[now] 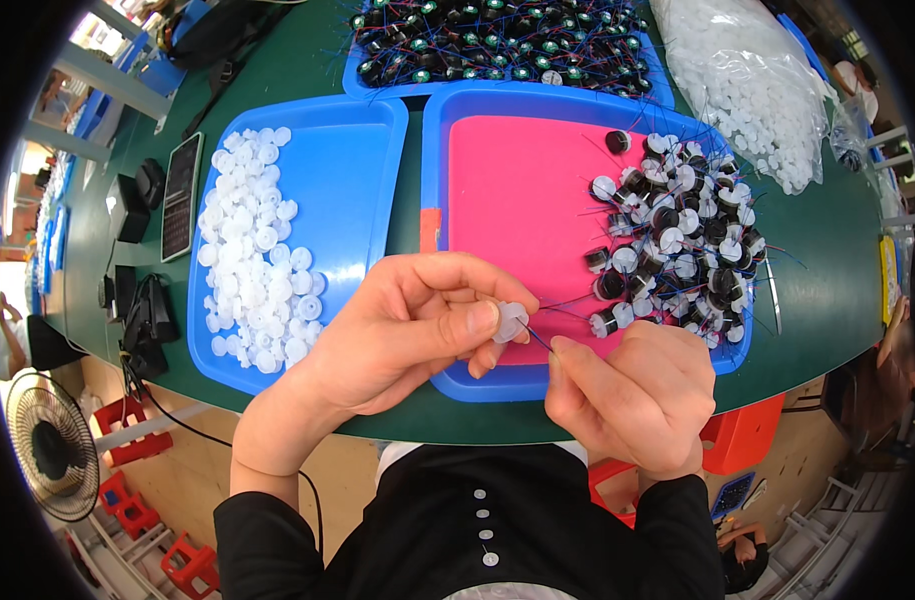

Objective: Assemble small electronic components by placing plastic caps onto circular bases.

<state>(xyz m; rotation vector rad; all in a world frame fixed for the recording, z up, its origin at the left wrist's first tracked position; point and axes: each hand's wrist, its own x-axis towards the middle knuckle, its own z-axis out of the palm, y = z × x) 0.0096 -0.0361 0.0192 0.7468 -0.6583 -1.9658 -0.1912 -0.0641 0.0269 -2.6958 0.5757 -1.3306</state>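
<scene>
In the head view, your left hand point(417, 320) pinches a white cap point(511, 322) over the near side of the pink tray point(517, 200). Your right hand point(642, 390) closes its fingertips on a wire point(539, 340). Black parts point(665, 218) lie in this tray.

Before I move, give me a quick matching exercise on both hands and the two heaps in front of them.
1. left-hand grip
2. right-hand grip
3. heaped white pieces
4. heaped black-and-white wired parts

A. pinching a thin wire
B. right side of the pink-floored tray
C. pinching a round white piece
D. in the left blue tray

Pairs: 1-C, 2-A, 3-D, 4-B
</scene>
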